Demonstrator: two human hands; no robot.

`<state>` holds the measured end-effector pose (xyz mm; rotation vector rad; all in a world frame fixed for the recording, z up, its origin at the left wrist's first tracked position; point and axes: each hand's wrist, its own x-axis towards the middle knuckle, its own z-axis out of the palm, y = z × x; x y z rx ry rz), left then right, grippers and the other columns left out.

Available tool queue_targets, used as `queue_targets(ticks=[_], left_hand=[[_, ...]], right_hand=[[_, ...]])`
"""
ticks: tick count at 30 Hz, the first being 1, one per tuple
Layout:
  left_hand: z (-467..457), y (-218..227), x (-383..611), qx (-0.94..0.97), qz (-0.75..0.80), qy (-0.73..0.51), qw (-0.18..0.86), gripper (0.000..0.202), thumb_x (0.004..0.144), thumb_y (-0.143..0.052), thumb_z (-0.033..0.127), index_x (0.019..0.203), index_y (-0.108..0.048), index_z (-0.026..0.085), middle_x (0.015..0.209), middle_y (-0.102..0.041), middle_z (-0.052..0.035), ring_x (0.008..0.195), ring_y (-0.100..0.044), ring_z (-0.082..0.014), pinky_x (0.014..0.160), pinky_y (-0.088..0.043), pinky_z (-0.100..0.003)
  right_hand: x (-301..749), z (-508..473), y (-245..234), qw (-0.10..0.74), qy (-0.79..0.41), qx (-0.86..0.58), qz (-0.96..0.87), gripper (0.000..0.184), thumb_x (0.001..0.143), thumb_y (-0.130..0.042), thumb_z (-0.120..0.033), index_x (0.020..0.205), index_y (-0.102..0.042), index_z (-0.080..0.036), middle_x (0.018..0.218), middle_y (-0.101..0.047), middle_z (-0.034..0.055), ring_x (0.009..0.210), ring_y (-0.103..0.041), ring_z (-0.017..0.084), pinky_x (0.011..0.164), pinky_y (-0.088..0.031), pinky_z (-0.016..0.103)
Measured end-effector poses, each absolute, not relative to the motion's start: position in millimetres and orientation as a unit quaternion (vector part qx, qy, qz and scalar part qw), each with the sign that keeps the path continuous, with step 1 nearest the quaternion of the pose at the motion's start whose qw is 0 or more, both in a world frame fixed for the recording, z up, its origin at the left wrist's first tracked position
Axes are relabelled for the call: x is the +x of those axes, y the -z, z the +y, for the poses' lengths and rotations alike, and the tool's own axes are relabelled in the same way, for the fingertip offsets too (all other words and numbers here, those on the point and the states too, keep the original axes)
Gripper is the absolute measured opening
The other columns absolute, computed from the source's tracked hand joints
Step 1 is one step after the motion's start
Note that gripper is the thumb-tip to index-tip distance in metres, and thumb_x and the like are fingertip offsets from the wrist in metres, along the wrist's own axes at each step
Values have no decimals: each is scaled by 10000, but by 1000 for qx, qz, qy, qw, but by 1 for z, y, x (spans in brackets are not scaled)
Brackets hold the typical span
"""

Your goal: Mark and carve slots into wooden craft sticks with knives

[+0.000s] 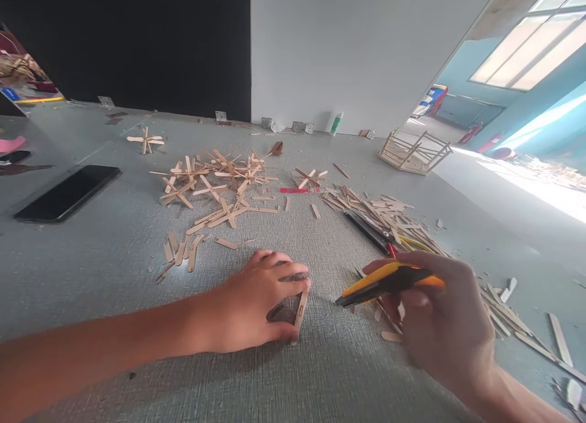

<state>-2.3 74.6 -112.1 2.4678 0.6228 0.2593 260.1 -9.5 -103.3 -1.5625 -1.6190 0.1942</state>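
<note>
My left hand (249,304) rests on the grey textured table and holds a short wooden craft stick (301,310) between thumb and fingertips. A small dark slot shows in the stick's face. To the right, my right hand (451,325) grips a yellow and black utility knife (389,282), its front end pointing left toward the stick but apart from it. Whether the blade is out I cannot tell. Beyond the right hand lie a black pen-like tool (366,231) and scissors with yellow handles (414,245). Cut stick pieces (180,250) lie beyond my left hand.
Loose sticks (394,212) spread along the right side. Joined sticks (220,185) form a pile farther back. A phone (68,193) lies at left. A glue stick (336,124) stands by the upright panel (348,57), and a stick frame (414,151) sits at back right.
</note>
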Motion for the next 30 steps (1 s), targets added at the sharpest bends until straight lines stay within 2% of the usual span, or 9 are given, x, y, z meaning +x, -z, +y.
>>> queue_targets(ticks=[2, 6, 11, 14, 19, 23, 25, 27, 30], left_hand=[[75, 113, -2, 922, 235, -98, 290, 556, 871, -829, 378, 1373, -636, 241, 1512, -568, -92, 1372, -466, -369, 1132, -341, -537], [76, 117, -5, 918, 240, -87, 302, 572, 907, -777, 470, 1419, -609, 280, 1552, -529, -72, 1418, -418, -385, 1155, -314, -558], [76, 123, -7, 914, 247, -85, 310, 646, 896, -775, 508, 1474, -563, 313, 1579, -498, -48, 1454, -377, -387, 1168, -301, -568], [75, 124, -6, 915, 248, -90, 305, 634, 886, -786, 496, 1455, -582, 307, 1572, -507, -51, 1445, -391, -384, 1168, -306, -566], [71, 119, -3, 921, 254, -94, 281, 595, 896, -762, 416, 1440, -591, 243, 1551, -532, -85, 1432, -412, -381, 1179, -290, -589], [70, 118, 1, 915, 269, -105, 282, 609, 884, -776, 507, 1396, -627, 213, 1522, -569, -100, 1410, -460, -370, 1201, -262, -601], [70, 119, 2, 913, 273, -108, 283, 684, 838, -817, 537, 1402, -624, 201, 1532, -557, -112, 1416, -460, -372, 1213, -243, -610], [69, 119, 3, 912, 275, -107, 285, 731, 800, -854, 504, 1414, -614, 188, 1554, -530, -127, 1431, -450, -374, 1227, -219, -621], [69, 119, 3, 907, 281, -102, 297, 719, 784, -857, 469, 1405, -625, 191, 1568, -511, -133, 1448, -437, -379, 1237, -190, -640]], right_hand=[[257, -9, 99, 451, -110, -623, -629, 211, 1058, -462, -444, 1141, -519, -258, 920, -792, 60, 535, -699, 156, 425, -560, 264], [253, -4, 81, 478, -134, -635, -593, 176, 1003, -581, -424, 1063, -548, -263, 853, -778, 31, 432, -607, 116, 359, -502, 228], [257, -1, 61, 487, -143, -643, -574, 226, 945, -648, -393, 1072, -500, -279, 800, -770, 4, 402, -601, 123, 393, -542, 246], [255, -3, 65, 512, -124, -628, -573, 260, 931, -675, -363, 1106, -497, -288, 878, -774, 17, 451, -637, 137, 401, -545, 259], [251, -1, 86, 514, -142, -616, -580, 462, 812, -817, -360, 1163, -521, -309, 941, -777, 28, 668, -746, 209, 500, -602, 293], [266, 14, 102, 391, -119, -628, -662, 224, 824, -785, -427, 890, -647, -263, 726, -704, -2, 487, -633, 152, 447, -535, 279], [274, 20, 107, 328, -125, -619, -703, 218, 874, -712, -425, 775, -628, -249, 616, -648, -17, 429, -573, 134, 417, -488, 269], [279, 23, 109, 286, -142, -591, -741, 210, 924, -645, -388, 772, -616, -245, 587, -634, -21, 439, -571, 132, 432, -476, 260], [277, 22, 107, 284, -162, -534, -780, 162, 977, -570, -329, 981, -701, -234, 665, -701, 10, 530, -643, 149, 508, -500, 265]])
